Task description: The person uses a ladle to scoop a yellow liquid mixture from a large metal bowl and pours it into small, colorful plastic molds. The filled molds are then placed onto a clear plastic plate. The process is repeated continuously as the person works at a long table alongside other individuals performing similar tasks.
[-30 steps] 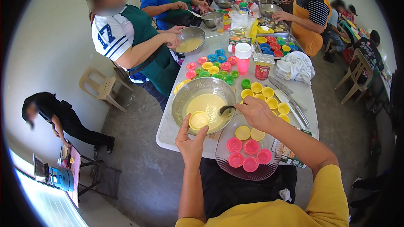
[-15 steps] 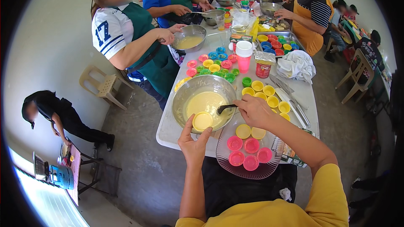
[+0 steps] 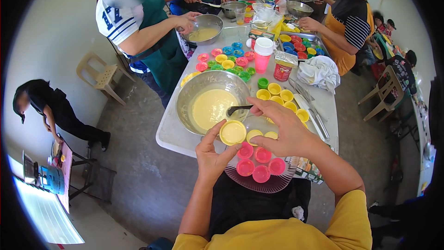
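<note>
My left hand holds a small yellow cup filled with pale batter, just over the near rim of the metal mixing bowl. My right hand grips the dark handle of a spoon that reaches into the bowl's yellow batter. Below both hands sits a clear ribbed plate with pink filled cups and two yellow ones.
Empty yellow cups and a green one lie beside the bowl. Farther along the white table are coloured cups, a pink lidded tumbler, a can, a white cloth and other bowls. Several people work around it. A plastic chair stands left.
My left hand has lifted the yellow cup out of the bowl toward the plate. My right hand has drawn the spoon back toward the bowl's near rim.
</note>
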Motion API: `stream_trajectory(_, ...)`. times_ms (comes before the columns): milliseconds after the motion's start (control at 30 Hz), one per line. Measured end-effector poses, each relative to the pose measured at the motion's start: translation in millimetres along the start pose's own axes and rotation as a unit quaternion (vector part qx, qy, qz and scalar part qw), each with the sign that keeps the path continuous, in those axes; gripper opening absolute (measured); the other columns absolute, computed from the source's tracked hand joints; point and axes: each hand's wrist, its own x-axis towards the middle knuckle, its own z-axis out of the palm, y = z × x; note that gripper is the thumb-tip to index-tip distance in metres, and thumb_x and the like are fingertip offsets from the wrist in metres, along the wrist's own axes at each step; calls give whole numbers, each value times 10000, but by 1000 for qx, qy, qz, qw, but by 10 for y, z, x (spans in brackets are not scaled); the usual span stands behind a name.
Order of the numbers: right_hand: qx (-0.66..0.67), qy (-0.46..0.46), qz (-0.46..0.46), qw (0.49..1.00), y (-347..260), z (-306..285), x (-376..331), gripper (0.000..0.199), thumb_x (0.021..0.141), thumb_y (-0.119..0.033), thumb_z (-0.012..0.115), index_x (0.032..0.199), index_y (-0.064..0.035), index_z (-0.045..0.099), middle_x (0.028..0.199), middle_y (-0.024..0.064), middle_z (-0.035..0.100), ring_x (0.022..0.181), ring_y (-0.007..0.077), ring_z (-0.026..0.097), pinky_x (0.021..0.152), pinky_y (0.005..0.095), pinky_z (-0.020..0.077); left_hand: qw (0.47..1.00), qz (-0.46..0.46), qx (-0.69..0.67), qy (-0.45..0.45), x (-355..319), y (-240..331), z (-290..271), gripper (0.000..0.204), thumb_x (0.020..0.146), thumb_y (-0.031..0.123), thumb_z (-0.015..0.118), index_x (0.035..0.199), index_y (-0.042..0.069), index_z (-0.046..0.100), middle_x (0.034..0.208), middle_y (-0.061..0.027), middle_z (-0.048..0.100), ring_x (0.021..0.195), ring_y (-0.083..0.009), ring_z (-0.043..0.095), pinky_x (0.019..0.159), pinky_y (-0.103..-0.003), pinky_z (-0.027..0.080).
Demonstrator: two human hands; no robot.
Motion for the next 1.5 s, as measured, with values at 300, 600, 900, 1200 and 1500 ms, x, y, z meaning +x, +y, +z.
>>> stream_trajectory(300,-120,-29,35,992,-306,12,-33,941,717,-318,858,1448,97,434,1192,282,651,1111,425,639,968,478,501,999,34,20,16,-178,-69,309,862,676,93,875,1465,-1,540,1273,-150,711,1186,-238,658,1071,-384,477)
stream_trajectory(600,-164,-91,110,976,-313,56,-115,993,689,-343,888,1479,38,422,1093,207,690,1040,399,660,921,470,506,993,80,91,13,-342,-107,497,972,654,161,908,1504,-13,470,1149,-160,759,1171,-293,643,1075,-440,410)
stream_trajectory(900,-157,-87,135,974,-243,2,-216,951,677,-254,844,1435,113,402,1051,303,677,993,439,673,841,485,535,984,108,129,-54,-362,-125,554,1002,681,209,934,1521,-29,441,1261,-192,707,1172,-332,644,1042,-444,453)
stream_trajectory(1200,-155,-81,211,962,227,7,-495,942,707,-217,854,1460,73,368,1090,297,652,1044,441,653,924,503,512,995,49,84,5,-605,-149,198,679,849,-16,756,1482,-28,509,1259,-167,699,1176,-218,655,1054,-372,485)
stream_trajectory(1500,-128,-71,221,964,742,355,-871,916,720,-147,853,1469,38,360,1172,289,624,1115,443,621,976,487,500,981,-1,192,12,-849,-266,15,454,847,-38,735,1293,4,659,1175,-130,716,1089,-235,679,1038,-385,482)
